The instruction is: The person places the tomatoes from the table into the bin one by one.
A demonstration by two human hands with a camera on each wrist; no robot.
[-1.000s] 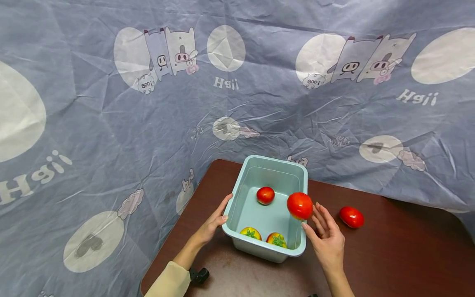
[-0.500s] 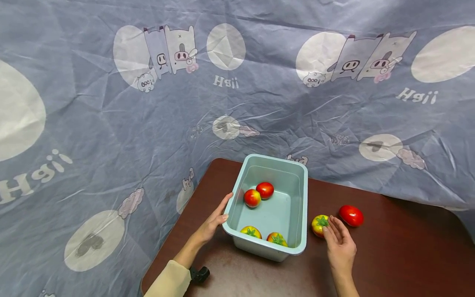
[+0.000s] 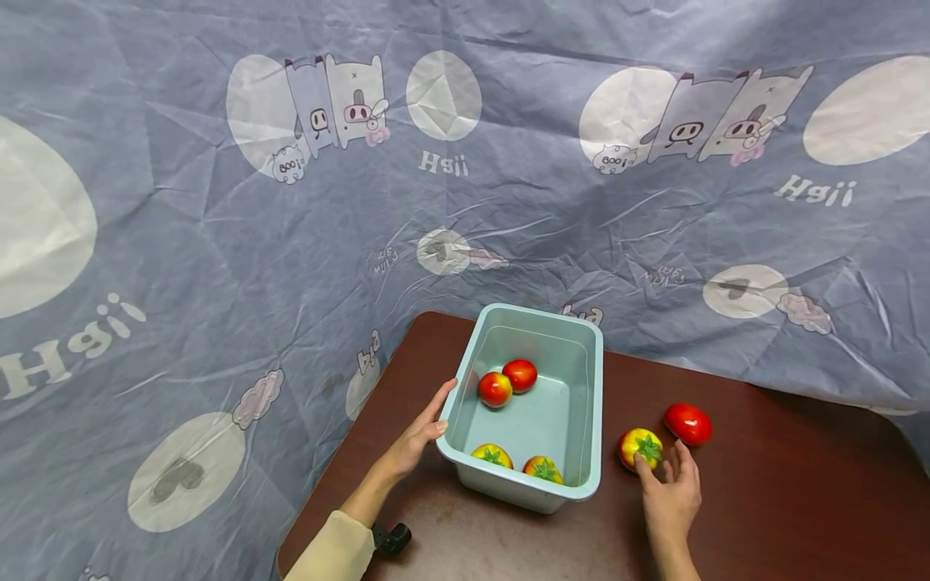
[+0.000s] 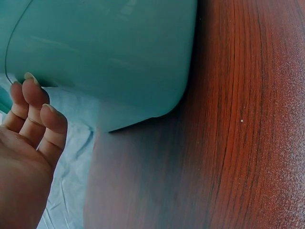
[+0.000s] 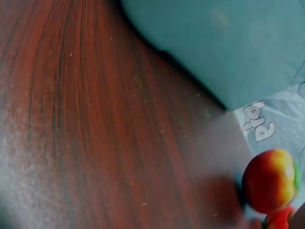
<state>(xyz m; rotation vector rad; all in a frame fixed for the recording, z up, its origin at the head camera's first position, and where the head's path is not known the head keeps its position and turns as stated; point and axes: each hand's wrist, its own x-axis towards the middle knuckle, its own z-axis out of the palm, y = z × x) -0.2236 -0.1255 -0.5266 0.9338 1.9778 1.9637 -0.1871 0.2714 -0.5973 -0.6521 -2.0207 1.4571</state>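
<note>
In the head view my left hand holds the rim of a light blue-green plastic bin, with the thumb at the rim. The left wrist view shows bent fingers of that hand against the bin's outer wall. To the right of the bin, my right hand is at a red-yellow tomato with a green leafy top. Its thumb overlaps this tomato; the other fingers are spread to the right. The right wrist view shows the tomato, with most of the hand out of frame.
Inside the bin lie two red tomatoes at the back and two yellow-red tomatoes at the front. A longish red tomato rests just behind my right hand. A printed grey-blue cloth hangs behind the brown table.
A tomato seen over the bin's right side one second ago now lies inside. My right hand has moved right to another tomato, which has shifted slightly right. My left hand stays put.
</note>
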